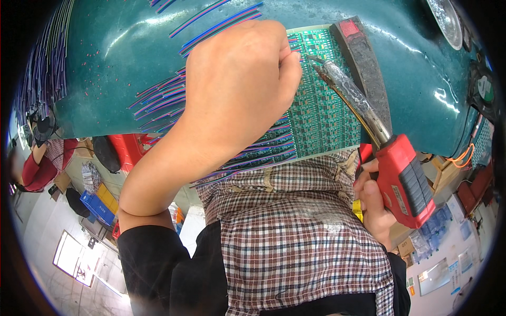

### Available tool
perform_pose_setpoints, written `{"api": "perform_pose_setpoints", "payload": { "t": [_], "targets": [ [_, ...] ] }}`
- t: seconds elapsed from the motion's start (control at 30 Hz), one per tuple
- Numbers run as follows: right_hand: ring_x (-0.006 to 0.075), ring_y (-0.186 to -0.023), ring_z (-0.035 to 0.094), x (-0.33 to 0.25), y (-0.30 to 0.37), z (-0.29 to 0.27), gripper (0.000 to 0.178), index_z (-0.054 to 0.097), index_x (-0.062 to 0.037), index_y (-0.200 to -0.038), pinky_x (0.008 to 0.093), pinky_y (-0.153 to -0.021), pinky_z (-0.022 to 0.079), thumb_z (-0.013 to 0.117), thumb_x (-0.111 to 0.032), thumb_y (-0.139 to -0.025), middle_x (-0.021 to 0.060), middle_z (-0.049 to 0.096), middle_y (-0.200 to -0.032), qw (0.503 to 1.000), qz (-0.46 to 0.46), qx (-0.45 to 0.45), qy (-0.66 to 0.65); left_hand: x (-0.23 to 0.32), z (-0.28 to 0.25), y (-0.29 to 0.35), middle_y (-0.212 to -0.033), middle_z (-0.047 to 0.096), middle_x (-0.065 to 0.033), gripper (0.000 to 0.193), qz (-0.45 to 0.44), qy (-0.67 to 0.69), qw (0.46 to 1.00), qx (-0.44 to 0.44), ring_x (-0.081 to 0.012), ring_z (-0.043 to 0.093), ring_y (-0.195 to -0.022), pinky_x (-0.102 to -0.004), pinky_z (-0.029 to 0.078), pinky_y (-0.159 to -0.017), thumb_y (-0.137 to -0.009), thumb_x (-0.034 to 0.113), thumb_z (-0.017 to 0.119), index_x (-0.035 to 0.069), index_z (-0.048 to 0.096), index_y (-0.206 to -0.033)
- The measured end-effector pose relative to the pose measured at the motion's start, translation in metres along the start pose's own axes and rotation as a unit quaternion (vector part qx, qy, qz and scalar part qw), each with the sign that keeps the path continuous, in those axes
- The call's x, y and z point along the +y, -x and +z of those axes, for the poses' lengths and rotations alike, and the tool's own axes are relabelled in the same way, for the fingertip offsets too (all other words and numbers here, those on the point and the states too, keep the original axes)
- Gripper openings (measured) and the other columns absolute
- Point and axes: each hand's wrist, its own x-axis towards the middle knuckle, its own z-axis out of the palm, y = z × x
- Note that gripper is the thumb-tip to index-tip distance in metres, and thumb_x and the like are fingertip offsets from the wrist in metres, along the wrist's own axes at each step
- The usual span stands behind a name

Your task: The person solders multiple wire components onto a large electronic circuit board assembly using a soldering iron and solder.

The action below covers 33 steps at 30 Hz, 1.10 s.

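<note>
A green panel of small circuit boards [328, 118] lies on the table, with rows of coloured wires [258, 152] running out from its left side. Over its upper left part is my left hand [240, 79], closed in a pinch, with thin wire ends showing at its fingertips. My hand's back hides most of that grip. My right hand [375, 210] grips the red and black handle of a soldering gun [398, 179]. Its metal barrel slants up and left, and the tip ends over the panel close to my left fingertips.
A dark bar with a red patch [363, 68] rests along the panel's right edge. More wires [219, 26] lie beyond on the green table [121, 68], and a bundle [45, 68] hangs at far left. A metal dish [445, 21] stands at upper right. Another person's arm [39, 158] shows at left.
</note>
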Motion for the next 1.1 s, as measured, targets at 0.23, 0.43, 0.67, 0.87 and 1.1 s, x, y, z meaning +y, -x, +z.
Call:
{"api": "perform_pose_setpoints", "payload": {
  "t": [0.23,0.43,0.67,0.87,1.1],
  "targets": [
    [0.0075,-0.052,0.048,0.009,-0.003,-0.006,0.023,0.059,-0.0007,-0.098,0.0229,-0.049,0.036,0.071,-0.020,-0.095,0.0082,0.062,-0.074,0.996,-0.064,-0.049,0.045,0.000,-0.003,-0.001,-0.074,0.069,-0.0058,0.017,-0.005,0.005,1.000,-0.010,-0.0180,0.068,-0.066,-0.0304,0.054,-0.063,-0.087,0.013,0.080,0.003,0.068,-0.080],
    [0.0103,-0.051,0.048,0.012,-0.006,-0.002,0.020,0.058,-0.0005,-0.099,0.0241,-0.049,0.037,0.071,-0.015,-0.094,0.0104,0.061,-0.070,0.995,-0.087,-0.025,0.029,-0.001,-0.003,-0.001,-0.075,0.070,-0.0062,0.017,-0.004,0.004,1.000,-0.011,-0.0182,0.068,-0.067,-0.0306,0.054,-0.064,-0.086,0.014,0.080,0.003,0.068,-0.081],
    [0.0092,-0.051,0.049,0.007,-0.001,-0.003,0.018,0.058,0.0001,-0.100,0.0232,-0.051,0.039,0.069,-0.012,-0.094,0.0086,0.060,-0.071,0.998,-0.060,-0.025,-0.001,-0.001,-0.003,-0.003,-0.076,0.071,-0.0062,0.017,-0.010,0.005,1.000,-0.022,-0.0177,0.069,-0.068,-0.0305,0.054,-0.065,-0.087,0.014,0.080,0.002,0.068,-0.082],
    [0.0076,-0.053,0.049,0.010,-0.002,-0.010,0.016,0.058,-0.0003,-0.101,0.0228,-0.051,0.039,0.068,-0.011,-0.094,0.0081,0.061,-0.073,0.996,-0.048,-0.053,0.048,-0.002,-0.006,-0.007,-0.075,0.071,-0.0067,0.017,-0.018,0.016,0.999,-0.041,-0.0175,0.070,-0.068,-0.0301,0.054,-0.065,-0.087,0.014,0.080,0.002,0.069,-0.083],
    [0.0081,-0.053,0.047,0.007,0.000,-0.005,0.018,0.055,-0.0012,-0.105,0.0230,-0.050,0.038,0.067,-0.011,-0.095,0.0120,0.062,-0.078,0.997,-0.057,-0.050,0.017,-0.003,-0.008,-0.006,-0.075,0.071,-0.0077,0.018,-0.012,0.029,0.998,-0.047,-0.0164,0.070,-0.068,-0.0293,0.055,-0.066,-0.087,0.014,0.080,0.001,0.069,-0.082]
  ]
}}
